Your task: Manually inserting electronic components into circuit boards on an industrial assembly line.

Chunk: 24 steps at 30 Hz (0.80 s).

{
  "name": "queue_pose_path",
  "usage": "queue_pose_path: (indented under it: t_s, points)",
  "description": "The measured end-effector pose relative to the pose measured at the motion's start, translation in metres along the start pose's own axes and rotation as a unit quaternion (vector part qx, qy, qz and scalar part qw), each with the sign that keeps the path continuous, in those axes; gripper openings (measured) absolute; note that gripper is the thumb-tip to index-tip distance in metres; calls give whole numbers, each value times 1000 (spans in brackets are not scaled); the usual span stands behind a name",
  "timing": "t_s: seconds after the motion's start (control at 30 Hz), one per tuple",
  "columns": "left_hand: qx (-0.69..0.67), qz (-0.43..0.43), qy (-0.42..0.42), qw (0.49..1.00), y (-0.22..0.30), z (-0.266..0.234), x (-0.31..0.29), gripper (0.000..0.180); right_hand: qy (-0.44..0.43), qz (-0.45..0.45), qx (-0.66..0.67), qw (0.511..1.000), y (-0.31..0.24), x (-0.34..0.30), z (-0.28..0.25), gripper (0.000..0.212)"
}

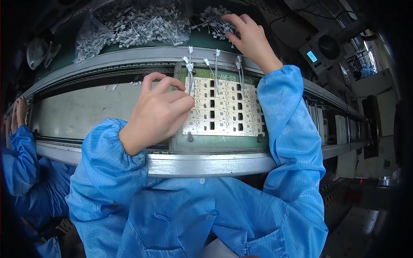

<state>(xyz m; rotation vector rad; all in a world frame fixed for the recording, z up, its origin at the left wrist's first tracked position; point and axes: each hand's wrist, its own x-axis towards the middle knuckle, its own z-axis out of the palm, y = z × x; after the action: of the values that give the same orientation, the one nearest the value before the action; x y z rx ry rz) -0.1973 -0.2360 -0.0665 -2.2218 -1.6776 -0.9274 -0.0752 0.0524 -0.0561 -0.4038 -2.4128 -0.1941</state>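
My left hand [161, 107] is over the left edge of a panel of small white circuit boards [226, 116]. Its fingers are curled in beside a bunch of thin white wires with white plugs [189, 71]; whether they grip a wire is hidden. The panel lies on a green carrier plate [206, 145]. Two more groups of plugged wires, a middle one [216, 73] and a right one [241, 75], stand along its upper part. Further back, my right hand [249, 41] reaches to a small pile of wire leads [213, 21], thumb and fingers apart.
A large heap of white-plugged leads [146, 26] lies in a clear bag on the green surface behind the rail. A metal rail [211, 165] runs in front of me. At right stands a device with a lit screen [312, 56]. Another person's hand [19, 112] is at far left.
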Motion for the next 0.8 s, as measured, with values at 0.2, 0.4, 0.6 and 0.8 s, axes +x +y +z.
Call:
queue_pose_path:
  t_s: [0.2, 0.4, 0.6, 0.8]
  points:
    - [-54, -67, -28, 996, 4, 0, -5, 8, -40, 27, 137, 989, 16, 30, 9, 17]
    - [-29, -71, -9, 997, 5, 1, -4, 8, 2, 239, 385, 892, 23, 55, -15, 22]
    - [-30, -100, -7, 994, 5, 6, -7, 11, 3, 323, 469, 822, 47, 38, -25, 22]
    - [-24, -143, -54, 988, 1, 12, -9, 7, 69, 335, 450, 825, 42, 1, -74, 19]
